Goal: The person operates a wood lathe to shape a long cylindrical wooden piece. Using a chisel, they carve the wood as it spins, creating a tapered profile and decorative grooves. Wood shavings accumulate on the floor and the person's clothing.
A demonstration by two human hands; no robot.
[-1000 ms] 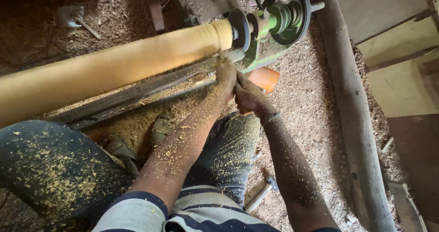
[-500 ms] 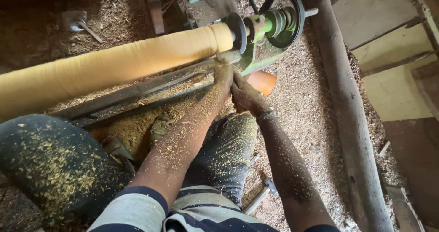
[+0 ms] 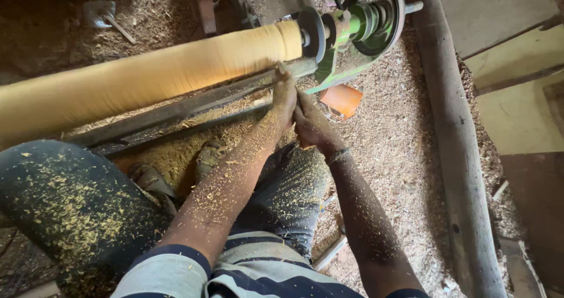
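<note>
From my feed, the long yellow wooden cylinder [image 3: 147,80] on the lathe [image 3: 346,33] looks round and smooth end to end, so I'd guess only finishing by the headstock remains. Left hand [image 3: 285,95] and right hand [image 3: 311,124] are closed together around a barely visible tool on the rest bar [image 3: 194,107], sawdust everywhere

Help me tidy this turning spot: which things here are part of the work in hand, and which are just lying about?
In use:
long round yellow wooden workpiece
green metal lathe head
dark metal rail
left hand
right hand

Lying about:
orange container
small grey hand tool
grey log
</note>
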